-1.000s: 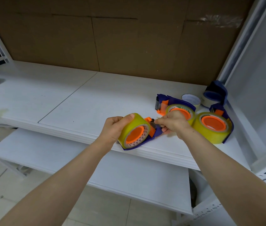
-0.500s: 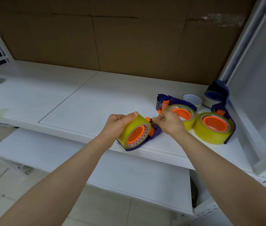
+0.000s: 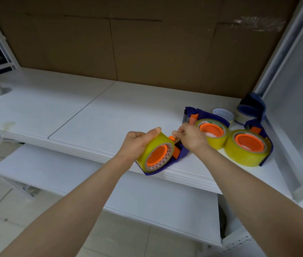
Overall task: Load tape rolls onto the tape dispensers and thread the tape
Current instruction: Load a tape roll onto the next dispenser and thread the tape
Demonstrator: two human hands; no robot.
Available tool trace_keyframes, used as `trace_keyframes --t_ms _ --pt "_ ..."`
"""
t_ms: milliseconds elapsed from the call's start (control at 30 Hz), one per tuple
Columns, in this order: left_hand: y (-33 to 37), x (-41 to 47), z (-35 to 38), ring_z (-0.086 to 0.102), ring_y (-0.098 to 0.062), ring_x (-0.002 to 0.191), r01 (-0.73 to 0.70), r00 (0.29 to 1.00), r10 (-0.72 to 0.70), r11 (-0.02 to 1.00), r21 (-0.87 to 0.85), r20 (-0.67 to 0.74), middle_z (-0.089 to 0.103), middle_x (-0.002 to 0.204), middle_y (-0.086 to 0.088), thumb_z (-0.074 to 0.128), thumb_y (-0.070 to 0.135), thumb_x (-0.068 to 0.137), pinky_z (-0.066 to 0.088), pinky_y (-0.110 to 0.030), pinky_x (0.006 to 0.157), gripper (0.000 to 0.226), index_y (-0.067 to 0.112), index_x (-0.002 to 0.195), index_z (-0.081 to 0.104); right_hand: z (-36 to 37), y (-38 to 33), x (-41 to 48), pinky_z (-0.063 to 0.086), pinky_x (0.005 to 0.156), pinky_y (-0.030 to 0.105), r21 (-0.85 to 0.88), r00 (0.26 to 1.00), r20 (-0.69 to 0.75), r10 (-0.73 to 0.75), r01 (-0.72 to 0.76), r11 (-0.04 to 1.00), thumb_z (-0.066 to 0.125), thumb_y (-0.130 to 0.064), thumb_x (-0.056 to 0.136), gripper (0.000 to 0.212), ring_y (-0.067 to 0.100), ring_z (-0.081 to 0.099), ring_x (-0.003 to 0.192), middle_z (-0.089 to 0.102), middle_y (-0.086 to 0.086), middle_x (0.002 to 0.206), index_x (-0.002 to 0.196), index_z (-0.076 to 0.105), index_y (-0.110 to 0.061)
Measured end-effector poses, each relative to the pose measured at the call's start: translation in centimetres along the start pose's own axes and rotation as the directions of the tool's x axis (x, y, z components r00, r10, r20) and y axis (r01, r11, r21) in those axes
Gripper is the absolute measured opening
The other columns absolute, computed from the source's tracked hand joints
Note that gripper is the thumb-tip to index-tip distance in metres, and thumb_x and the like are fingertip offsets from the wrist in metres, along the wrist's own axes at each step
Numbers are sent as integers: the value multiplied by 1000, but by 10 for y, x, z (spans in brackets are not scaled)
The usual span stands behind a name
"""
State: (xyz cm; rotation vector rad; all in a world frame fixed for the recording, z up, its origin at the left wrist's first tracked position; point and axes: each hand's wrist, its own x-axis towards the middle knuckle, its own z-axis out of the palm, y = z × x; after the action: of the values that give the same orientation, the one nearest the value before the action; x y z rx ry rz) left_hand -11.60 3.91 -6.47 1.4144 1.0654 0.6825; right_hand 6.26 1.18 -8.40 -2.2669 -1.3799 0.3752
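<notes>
Head view: the left hand (image 3: 137, 145) keeps its grip curled round the translucent yellow tape roll (image 3: 153, 144), seated in the dark blue plastic dispenser (image 3: 182, 153) at the white bench (image 3: 110, 117) front edge. The right hand (image 3: 191, 139) has lifted slightly, its grip pinched (tape end not discernible). Threading appears under way.

Yellow tape roll (image 3: 151, 145) on tilted blue dispenser (image 3: 181, 152), shelf's (image 3: 110, 115) front edge

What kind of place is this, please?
Probably a packing or storage workroom: white metal shelving, cardboard backing behind it, and several tape dispensers loaded with yellow rolls.
</notes>
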Motion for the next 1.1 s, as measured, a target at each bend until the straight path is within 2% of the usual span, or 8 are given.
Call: trace_keyframes --t_ms 300,433,533,600,667,800,933,1100 --pt "1 -11 -11 55 -12 74 -38 998 37 999 22 60 59 79 3 53 42 62 43 -25 62 24 22 73 57 5 18 -15 46 73 36 338 990 -126 71 -24 941 60 -34 89 25 22 58 76 59 2 72 73 54 -16" --pt "-1 -10 -14 56 -14 78 -16 997 14 999 40 70 61 90 -5 55 43 62 42 -26 62 33 17 81 59 -4 18 -23 53 68 32 676 985 55 163 -156 720 65 -32 85 27 19 57 66 58 4 66 73 57 -9" --pt "3 -8 -16 57 -17 95 -64 998 64 972 224 6 62 110 -3 55 44 70 46 -32 81 41 21 104 60 -4 21 -25 55 64 30 679 980 116 162 -197 707 74 -19 79 22 17 60 66 62 7 74 87 59 -4" --pt "13 -15 -11 55 -19 108 -287 907 412 754 590 -85 62 116 3 48 42 69 37 -35 99 52 27 118 58 0 21 -25 52 58 30 663 980 81 181 -188 725 76 -14 77 20 19 59 63 62 8 74 81 58 -8" --pt "28 -28 8 59 -23 105 -539 695 704 375 754 146 67 112 1 42 39 69 27 -31 99 53 24 117 62 4 21 -24 47 56 31 667 982 42 183 -163 727 76 -11 76 19 21 56 60 61 9 70 75 57 -11" --pt "26 -39 58 55 -23 110 -591 667 392 -240 770 634 66 113 -4 45 20 84 11 -34 115 33 19 113 61 9 26 -20 51 71 39 615 981 -19 192 -140 776 69 -8 75 10 25 60 72 64 8 77 75 61 -13" --pt "16 -34 74 55 -28 113 -523 761 218 -351 777 611 61 120 -12 46 5 87 31 -34 102 38 5 124 53 10 25 -22 52 86 37 601 981 -31 192 -135 788 79 -25 71 23 22 63 87 65 5 84 74 57 -19" --pt "5 -26 66 54 -12 35 -403 735 379 -423 811 563 57 41 0 63 13 32 42 -16 50 58 13 89 76 6 26 -30 46 90 34 561 987 -74 145 -80 824 57 -19 84 10 20 53 91 59 9 95 91 59 -13"
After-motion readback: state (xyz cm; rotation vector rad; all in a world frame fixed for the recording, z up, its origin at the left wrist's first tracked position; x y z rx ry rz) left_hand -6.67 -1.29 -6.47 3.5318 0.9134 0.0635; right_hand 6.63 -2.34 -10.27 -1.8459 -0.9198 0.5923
